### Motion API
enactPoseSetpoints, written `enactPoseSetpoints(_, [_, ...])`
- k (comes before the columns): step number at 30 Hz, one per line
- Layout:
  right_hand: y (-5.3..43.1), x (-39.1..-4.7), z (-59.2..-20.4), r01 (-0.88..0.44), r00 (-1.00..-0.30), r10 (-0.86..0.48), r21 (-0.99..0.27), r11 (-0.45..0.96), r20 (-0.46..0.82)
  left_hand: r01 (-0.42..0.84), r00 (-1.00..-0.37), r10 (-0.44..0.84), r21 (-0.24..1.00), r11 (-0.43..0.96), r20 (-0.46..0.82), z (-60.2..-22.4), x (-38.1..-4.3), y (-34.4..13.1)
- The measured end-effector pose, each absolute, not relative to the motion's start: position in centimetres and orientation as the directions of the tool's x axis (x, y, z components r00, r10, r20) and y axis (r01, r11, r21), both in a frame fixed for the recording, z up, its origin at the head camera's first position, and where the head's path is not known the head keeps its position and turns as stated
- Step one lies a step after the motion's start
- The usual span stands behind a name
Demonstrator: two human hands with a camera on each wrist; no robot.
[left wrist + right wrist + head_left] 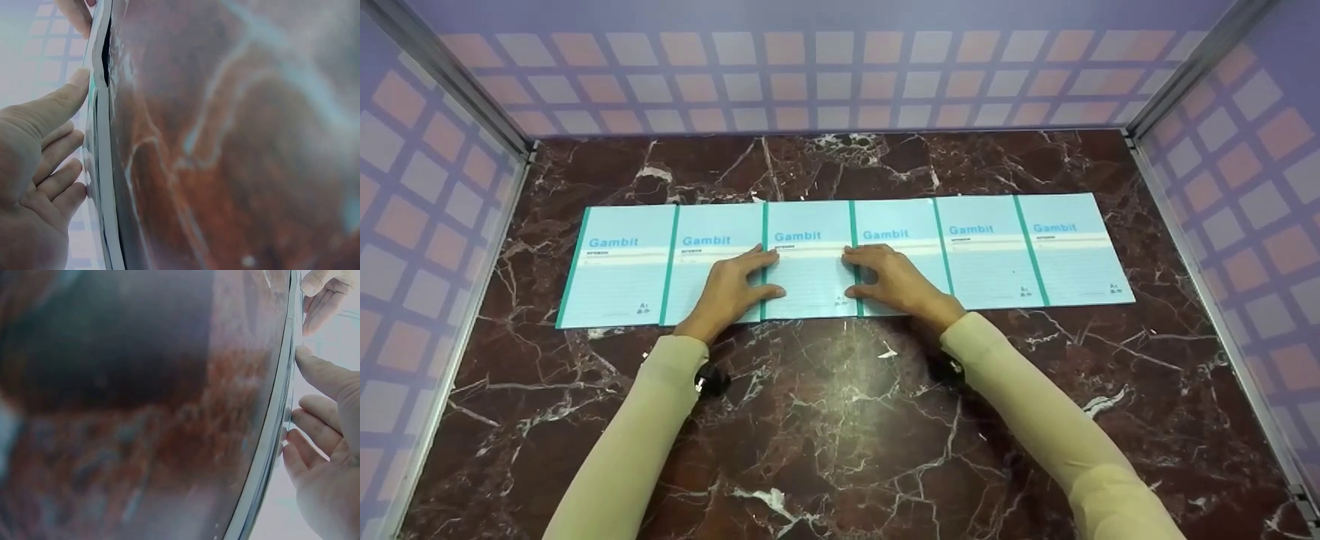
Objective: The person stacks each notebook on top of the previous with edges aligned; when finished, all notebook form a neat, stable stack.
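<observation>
Several pale blue "Gambit" notebooks with green spines lie flat, side by side in one row. The middle-left notebook (pixel 810 281) is framed by both hands. My left hand (pixel 731 281) rests across the notebook left of it (pixel 716 221), thumb and fingertips at the shared edge by the green spine. My right hand (pixel 896 281) lies over the notebook to the right (pixel 896 217), its fingertips at the other shared edge. In the left wrist view, the left thumb (pixel 73 93) touches the cover; the right wrist view shows the right thumb (pixel 318 371) touching likewise.
One more notebook (pixel 619 281) ends the row at left; two others, a nearer one (pixel 990 266) and an end one (pixel 1080 262), extend it at right. Beneath is a dark red marbled tabletop (pixel 825 420). Checked purple panels (pixel 832 75) enclose the back and sides.
</observation>
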State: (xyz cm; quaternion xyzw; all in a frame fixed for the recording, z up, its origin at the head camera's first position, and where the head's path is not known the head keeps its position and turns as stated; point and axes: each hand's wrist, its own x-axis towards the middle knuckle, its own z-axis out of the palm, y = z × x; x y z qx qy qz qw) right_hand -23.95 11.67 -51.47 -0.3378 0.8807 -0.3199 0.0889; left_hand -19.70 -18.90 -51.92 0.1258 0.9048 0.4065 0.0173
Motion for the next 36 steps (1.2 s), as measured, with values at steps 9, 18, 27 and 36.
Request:
enactPoseSetpoints(9, [11.73,-23.95,-51.34,-0.557,-0.744,-0.665,-0.61,0.564,0.065,0.223,-0.965,0.249,0.743,0.631,0.078,-51.73,-19.49,-18.86])
enactPoseSetpoints(18, [11.89,-23.87,-51.56,-0.577,-0.733,-0.677,-0.593,0.561,0.073,0.245,-0.961,0.26,0.731,0.638,0.095,-51.82,-19.4,-18.79])
enactPoseSetpoints(27, [11.88,-23.72,-51.69,-0.604,-0.713,-0.695,-0.582,0.545,0.089,0.245,-0.96,0.267,0.724,0.645,0.086,-51.78,-19.37,-18.68])
enactPoseSetpoints(36, [12.0,-23.46,-51.56,-0.598,-0.711,-0.699,-0.585,0.548,0.072,0.276,-0.952,0.285,0.715,0.642,0.112,-51.94,-19.08,-18.85])
